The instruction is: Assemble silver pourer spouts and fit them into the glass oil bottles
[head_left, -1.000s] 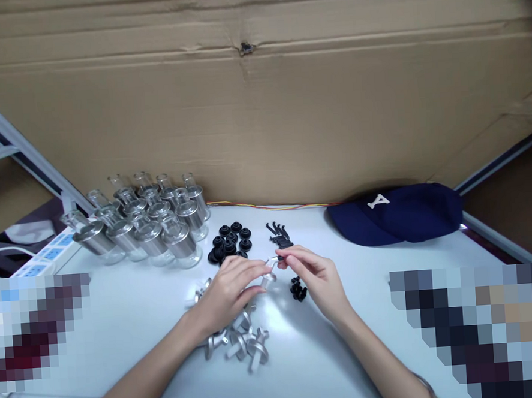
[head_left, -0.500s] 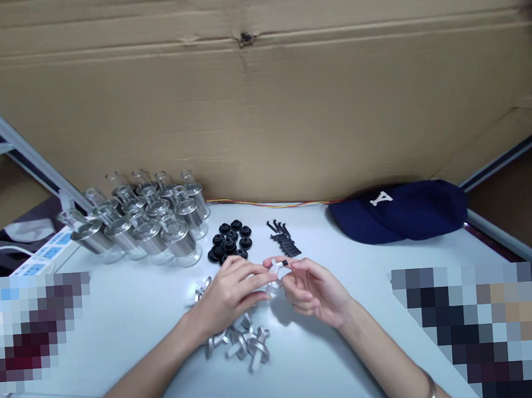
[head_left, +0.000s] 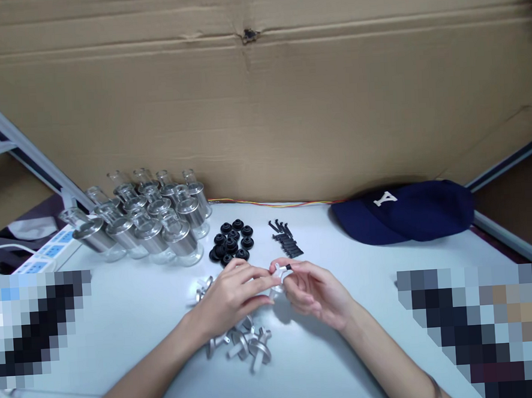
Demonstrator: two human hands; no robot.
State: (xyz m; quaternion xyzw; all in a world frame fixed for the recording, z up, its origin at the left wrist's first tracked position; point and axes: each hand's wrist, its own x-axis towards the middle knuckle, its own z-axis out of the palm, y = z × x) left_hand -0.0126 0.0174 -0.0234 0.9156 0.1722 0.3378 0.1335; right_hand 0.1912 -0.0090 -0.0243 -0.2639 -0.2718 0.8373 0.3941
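A small assembly workstation, makeshift in character: a pale worktop (head_left: 346, 338) backed by a large creased cardboard sheet (head_left: 260, 103); parts sorted by kind along the far edge, namely glass bottles with metal collars (head_left: 145, 221) at the far left corner, black rubber caps (head_left: 231, 243), and black screws (head_left: 285, 238); a heap of silver metal fittings (head_left: 243, 344) towards the near edge; a power strip (head_left: 48, 253) off the left edge; a navy cap (head_left: 406, 211) at the far right.

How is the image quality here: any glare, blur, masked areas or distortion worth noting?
Head view: even, soft lighting; faint glare on the white table; pixelated blocks mask both lower corners; the glass bottles lean outward from wide-angle distortion; the small white part between the left hand and right hand is slightly soft.
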